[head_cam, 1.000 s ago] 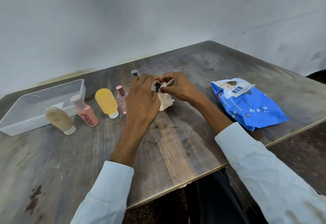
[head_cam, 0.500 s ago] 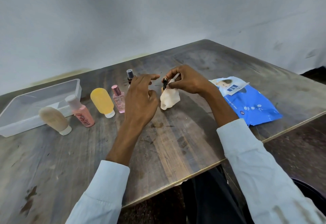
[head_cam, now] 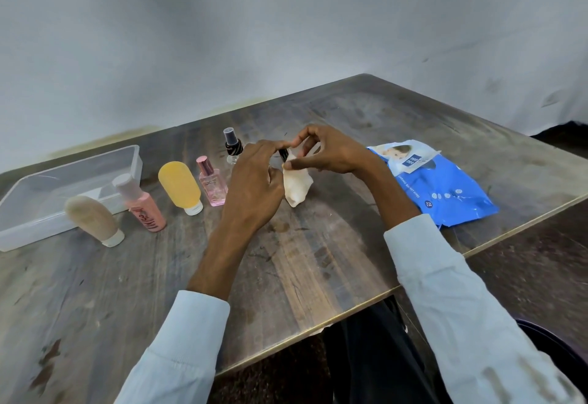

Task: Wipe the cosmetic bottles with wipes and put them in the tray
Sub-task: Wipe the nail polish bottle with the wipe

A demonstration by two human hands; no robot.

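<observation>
A small dark bottle (head_cam: 283, 154) is held between both hands above the middle of the table. My left hand (head_cam: 254, 187) grips it from the left with its fingertips. My right hand (head_cam: 331, 155) pinches a cream wipe (head_cam: 297, 185) against the bottle, and the wipe hangs down to the tabletop. Most of the bottle is hidden by fingers and wipe. The clear plastic tray (head_cam: 133, 161) lies at the far left with nothing visible inside. In front of it stand a beige tube (head_cam: 92, 219), a pink tube (head_cam: 143, 206), a yellow bottle (head_cam: 179, 185), a pink perfume bottle (head_cam: 211, 185) and a black-capped spray bottle (head_cam: 233, 146).
A blue pack of wet wipes (head_cam: 439, 187) lies to the right of my hands, its flap lifted. The wooden table (head_cam: 318, 260) ends at a front edge close to my lap, and a grey wall stands behind it.
My left hand, lifted off with fingers spread half a second ago, has come back onto the small bottle. My right hand still holds the wipe round it.
</observation>
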